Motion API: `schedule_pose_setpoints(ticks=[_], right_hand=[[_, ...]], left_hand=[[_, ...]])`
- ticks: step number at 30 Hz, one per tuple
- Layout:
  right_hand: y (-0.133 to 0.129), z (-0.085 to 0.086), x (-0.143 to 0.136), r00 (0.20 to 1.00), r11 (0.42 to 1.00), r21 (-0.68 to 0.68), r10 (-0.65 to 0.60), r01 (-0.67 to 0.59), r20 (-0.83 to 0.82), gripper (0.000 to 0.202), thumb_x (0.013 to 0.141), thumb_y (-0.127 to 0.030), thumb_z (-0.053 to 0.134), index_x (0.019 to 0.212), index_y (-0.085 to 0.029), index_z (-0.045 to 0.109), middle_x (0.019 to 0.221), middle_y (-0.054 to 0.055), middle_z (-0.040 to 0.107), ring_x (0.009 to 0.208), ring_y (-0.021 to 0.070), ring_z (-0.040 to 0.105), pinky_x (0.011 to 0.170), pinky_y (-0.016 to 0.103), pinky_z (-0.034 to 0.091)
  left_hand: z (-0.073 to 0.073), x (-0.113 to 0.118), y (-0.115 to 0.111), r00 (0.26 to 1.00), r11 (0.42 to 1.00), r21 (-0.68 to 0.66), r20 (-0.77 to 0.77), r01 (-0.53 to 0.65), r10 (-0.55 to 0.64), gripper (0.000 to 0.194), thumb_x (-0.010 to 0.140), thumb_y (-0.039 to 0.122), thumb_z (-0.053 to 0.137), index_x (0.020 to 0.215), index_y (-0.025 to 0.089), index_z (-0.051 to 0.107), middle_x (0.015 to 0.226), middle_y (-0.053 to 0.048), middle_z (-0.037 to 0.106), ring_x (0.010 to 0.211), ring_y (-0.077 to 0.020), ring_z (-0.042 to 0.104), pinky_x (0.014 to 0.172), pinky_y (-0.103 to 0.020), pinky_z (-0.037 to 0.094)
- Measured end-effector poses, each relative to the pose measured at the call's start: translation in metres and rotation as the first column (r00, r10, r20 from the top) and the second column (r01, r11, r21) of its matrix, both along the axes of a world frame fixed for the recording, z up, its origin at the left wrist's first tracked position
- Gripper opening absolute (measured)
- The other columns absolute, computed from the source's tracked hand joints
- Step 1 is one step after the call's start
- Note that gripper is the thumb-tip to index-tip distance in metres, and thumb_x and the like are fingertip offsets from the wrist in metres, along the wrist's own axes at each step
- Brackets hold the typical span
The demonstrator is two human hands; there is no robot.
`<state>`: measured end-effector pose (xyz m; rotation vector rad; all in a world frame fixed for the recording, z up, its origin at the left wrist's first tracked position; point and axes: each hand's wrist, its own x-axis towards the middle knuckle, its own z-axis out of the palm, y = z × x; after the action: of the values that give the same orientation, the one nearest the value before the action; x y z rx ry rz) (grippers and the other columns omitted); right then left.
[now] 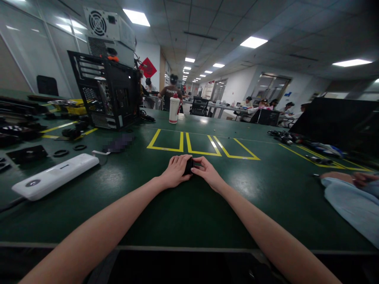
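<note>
Both my hands meet over the green table (142, 213), around a small black object (188, 166). My left hand (177, 170) wraps it from the left, fingers on top and thumb below. From the right, my right hand (205, 172) pinches at its side with thumb and forefinger. Most of the object is covered, so its kind cannot be made out. Just beyond the hands lie yellow tape outlines (203, 154) on the table top.
A white power strip (59, 173) lies left, near black rings (61, 153). Behind stand an open computer case (112, 94) and a white tumbler (174, 109). At right, a co-worker's blue sleeve (349, 201) rests on the table, with cables (284, 137) farther back.
</note>
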<state>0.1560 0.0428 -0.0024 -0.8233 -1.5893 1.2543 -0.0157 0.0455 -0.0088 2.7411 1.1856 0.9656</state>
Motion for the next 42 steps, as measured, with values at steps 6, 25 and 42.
schedule_pose_setpoints(ticks=[6,25,42], right_hand=[[0.0012,-0.002,-0.0025,0.997,0.997,0.017,-0.073,0.073,0.034,0.025,0.07,-0.033,0.06,0.092,-0.022,0.051,0.098,0.001,0.055,0.087,0.0136,0.056,0.085,0.034,0.042],[0.0002,-0.0016,-0.004,0.996,0.997,0.0,-0.084,0.084,0.017,0.027,0.068,-0.031,0.062,0.092,-0.023,0.052,0.099,0.001,0.055,0.089,0.014,0.055,0.085,0.034,0.042],[0.0,-0.0005,-0.0025,0.996,0.997,0.002,-0.078,0.078,0.038,0.031,0.068,-0.031,0.061,0.096,-0.022,0.051,0.103,0.002,0.055,0.09,0.0145,0.055,0.085,0.033,0.043]], left_hand=[[0.0013,0.0004,-0.0001,1.0,1.0,-0.007,0.006,-0.008,0.008,0.061,0.074,0.032,0.054,0.125,0.019,0.023,0.122,-0.01,0.04,0.113,-0.0271,0.038,0.096,-0.045,0.026],[0.0011,0.0002,0.0003,1.0,1.0,-0.015,0.006,-0.013,0.014,0.06,0.074,0.033,0.054,0.124,0.019,0.024,0.12,-0.01,0.04,0.111,-0.0267,0.039,0.095,-0.045,0.027],[0.0031,-0.0004,-0.0016,1.0,0.999,-0.035,0.013,-0.011,0.012,0.06,0.074,0.032,0.054,0.124,0.021,0.023,0.121,-0.009,0.04,0.112,-0.0264,0.038,0.095,-0.044,0.026]])
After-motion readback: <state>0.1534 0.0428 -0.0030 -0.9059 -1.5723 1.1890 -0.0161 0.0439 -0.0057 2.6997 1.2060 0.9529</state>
